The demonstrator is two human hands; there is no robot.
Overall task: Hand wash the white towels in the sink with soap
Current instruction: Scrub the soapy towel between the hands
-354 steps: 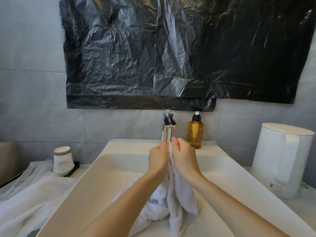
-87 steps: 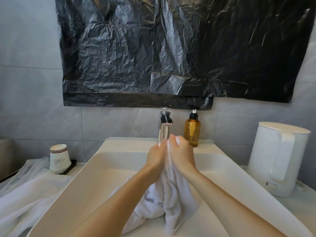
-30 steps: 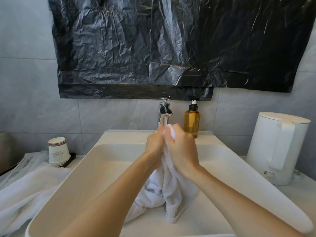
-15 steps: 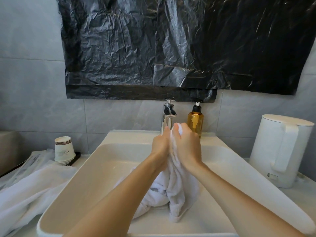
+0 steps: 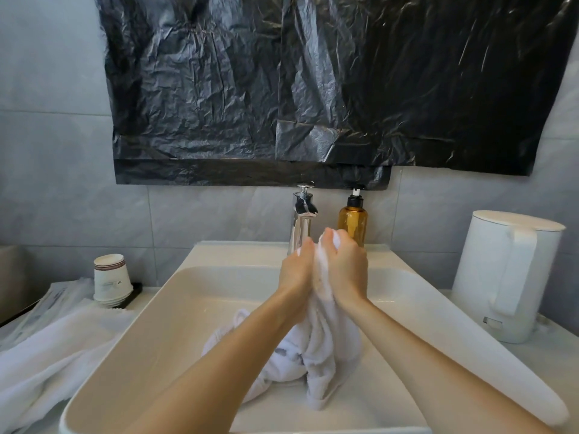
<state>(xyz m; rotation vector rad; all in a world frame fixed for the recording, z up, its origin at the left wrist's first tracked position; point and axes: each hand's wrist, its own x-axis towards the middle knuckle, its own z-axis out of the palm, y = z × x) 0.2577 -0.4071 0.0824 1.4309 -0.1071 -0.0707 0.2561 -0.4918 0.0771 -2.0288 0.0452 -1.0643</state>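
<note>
hanging from two hands pressed close together, a white towel (image 5: 316, 349) is bunched between the palms and trails down into the basin, its lower folds heaped on the sink floor. the left hand (image 5: 296, 270) and the right hand (image 5: 346, 270) meet above the middle of the basin, just in front of the tap. the fingers of both curl round the gathered top of the cloth, and a small tuft of it pokes out above the right fist.

the sink (image 5: 188, 296) is a wide, white, rectangular bowl with sloping walls, set on a pale counter (image 5: 557, 355). at its back edge stands a chrome faucet (image 5: 300, 220), and just to the right of that an amber soap bottle (image 5: 352, 220) with a black pump. whether water is running cannot be told.

left of the bowl a second white towel (image 5: 53, 355) lies loose on the counter, reaching up to the rim. behind it is a stack of paper cups (image 5: 111, 278) on something dark and flat. right of the bowl stands a white kettle (image 5: 504, 277), handle toward the viewer.

the wall (image 5: 47, 183) is grey tile — and over the sink a large, crumpled black plastic sheet (image 5: 313, 89) covers most of it, its lower edge just above the faucet and the pump.
</note>
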